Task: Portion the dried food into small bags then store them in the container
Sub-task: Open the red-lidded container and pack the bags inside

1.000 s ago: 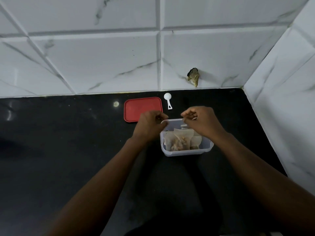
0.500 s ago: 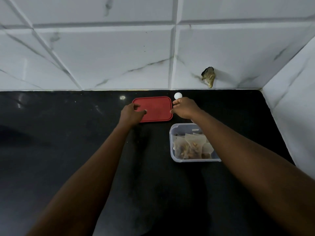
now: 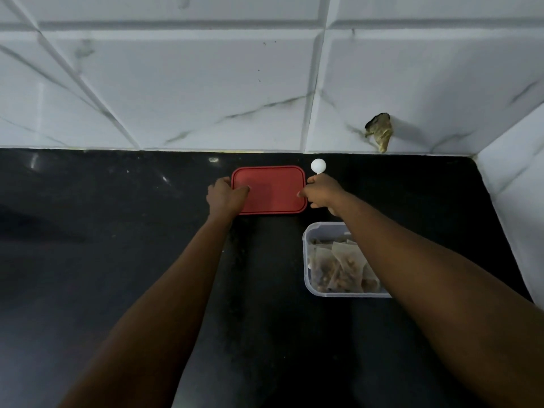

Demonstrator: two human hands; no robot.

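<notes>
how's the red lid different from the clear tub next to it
The red rectangular plastic lid is opaque and flat; the clear rectangular plastic container is see-through and deep.
The lid lies nearer the tiled wall; the container sits nearer the person and holds small filled bags.
The left hand and right hand grip the lid's short edges; neither holds the container.
Both are round-cornered rectangles on the black countertop.
</notes>
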